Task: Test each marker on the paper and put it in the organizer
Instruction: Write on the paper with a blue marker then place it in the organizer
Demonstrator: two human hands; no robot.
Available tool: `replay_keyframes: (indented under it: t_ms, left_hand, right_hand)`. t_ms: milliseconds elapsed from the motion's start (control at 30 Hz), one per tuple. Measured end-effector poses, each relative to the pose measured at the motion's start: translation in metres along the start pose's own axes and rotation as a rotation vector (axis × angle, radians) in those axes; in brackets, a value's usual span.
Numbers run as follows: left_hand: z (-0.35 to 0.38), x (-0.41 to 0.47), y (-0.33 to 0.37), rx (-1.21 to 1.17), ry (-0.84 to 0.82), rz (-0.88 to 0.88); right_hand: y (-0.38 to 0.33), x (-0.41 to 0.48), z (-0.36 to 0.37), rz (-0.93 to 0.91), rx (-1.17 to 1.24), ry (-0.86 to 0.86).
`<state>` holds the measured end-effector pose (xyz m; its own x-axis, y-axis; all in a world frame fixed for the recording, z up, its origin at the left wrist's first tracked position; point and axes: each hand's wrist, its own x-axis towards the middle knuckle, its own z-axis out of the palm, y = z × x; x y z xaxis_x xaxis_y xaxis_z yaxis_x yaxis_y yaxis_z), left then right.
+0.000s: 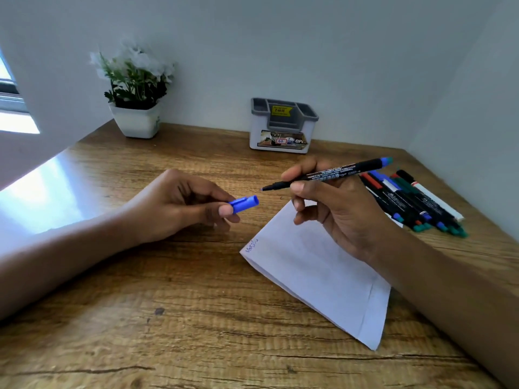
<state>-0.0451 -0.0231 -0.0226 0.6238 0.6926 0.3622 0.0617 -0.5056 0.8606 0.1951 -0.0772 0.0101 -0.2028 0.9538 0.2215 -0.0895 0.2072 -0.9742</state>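
A: From the head view, what do the hands hold?

B: The left hand (179,204) pinches a blue plastic cap (243,204) between thumb and fingers, its open end turned to the right. The right hand (339,214) grips a slim black marker (331,174) with a blue tip, fingers curled round the barrel. The bare tip points left at the cap, near it but not touching. Both are held above the wooden desk (168,318).

A: And the paper?

B: A white sheet of paper (317,279) lies flat on the desk, partly under the right hand. A small blue scribble (251,245) sits at its near left corner. The marker's tip is off the sheet.

A: Where is the organizer?

B: A grey and white plastic organizer (282,124) stands at the back against the wall, well apart from the hands. No marker shows above its rim. A pile of capped markers (415,200) lies to the right of the paper. A white square pot of white flowers (137,119) is at the back left.

A: Which step is this, then?

B: Cap and tip face each other, and blue ink is already on the sheet, so capping the tested marker seems likeliest, though a fresh uncapping cannot be ruled out. If capping, the next move calls for lining the tip with the cap's mouth, pressing them together, then reaching back to the organizer.
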Motion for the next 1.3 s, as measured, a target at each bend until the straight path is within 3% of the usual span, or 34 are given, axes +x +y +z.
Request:
replay_keyframes:
  t_ms: [167, 333, 467, 567, 700, 1300]
  left_hand:
    - [-0.001, -0.001, 0.004, 0.072, 0.006, -0.011]
    - [-0.004, -0.006, 0.013, 0.432, -0.236, 0.308]
    - [-0.001, -0.006, 0.010, 0.520, -0.348, 0.383]
    - [-0.002, -0.008, 0.008, 0.587, -0.389, 0.363]
    - [-0.002, -0.017, 0.003, 0.697, -0.348, 0.193]
    - [0.001, -0.018, 0.006, 0.684, -0.345, 0.206]
  right_hand:
    - [0.000, -0.002, 0.002, 0.054, -0.008, 0.033]
    - [0.006, -0.004, 0.003, 0.190, -0.092, -0.023]
    - [0.012, -0.008, 0.010, 0.183, -0.239, -0.148]
    - [0.020, -0.009, 0.016, 0.119, -0.364, -0.157]
    - [0.023, -0.009, 0.017, 0.088, -0.382, -0.162]
    - [0.027, -0.006, 0.015, 0.081, -0.455, -0.155]
